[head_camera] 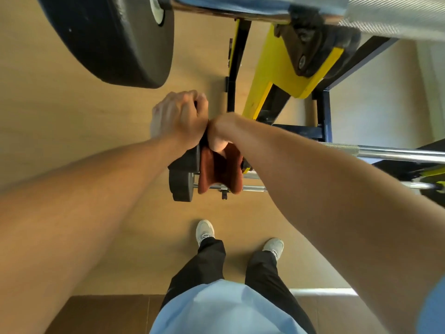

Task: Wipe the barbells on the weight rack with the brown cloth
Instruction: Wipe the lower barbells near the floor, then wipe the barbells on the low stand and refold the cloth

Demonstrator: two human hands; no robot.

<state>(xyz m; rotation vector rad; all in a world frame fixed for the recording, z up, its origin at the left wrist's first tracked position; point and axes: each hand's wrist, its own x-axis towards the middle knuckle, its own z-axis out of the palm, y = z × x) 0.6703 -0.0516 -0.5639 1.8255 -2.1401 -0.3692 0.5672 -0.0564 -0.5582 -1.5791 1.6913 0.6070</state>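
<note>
Head view: the scene is being looked down on from above a weight rack [284, 68] with yellow and dark blue parts, which is occupying the 12 to 2 o'clock area. A large black weight plate [108, 39] is being seen at 11 o'clock, on a bar at the top edge. Near the centre, a smaller black plate [190, 157] on a lower barbell [397, 153] is being gripped by the left hand [179, 116], whose fingers are curled closed over the plate's upper edge. Just beside it, at its 3 o'clock and touching it, the right hand [222, 132] is being pressed down onto the brown cloth [220, 171]; the fingers are hidden under the wrist and cloth, so whether they are pinching the cloth or lying flat cannot be told. The cloth is being draped over the bar just inside the smaller plate, its ends hanging toward 6 o'clock over a still lower plate [180, 183] and chrome bar. The barbell's chrome shaft is running out toward 3 o'clock. Two light shoes [204, 231] and dark trousers are being seen at 6 o'clock on the tan floor [72, 116].
</note>
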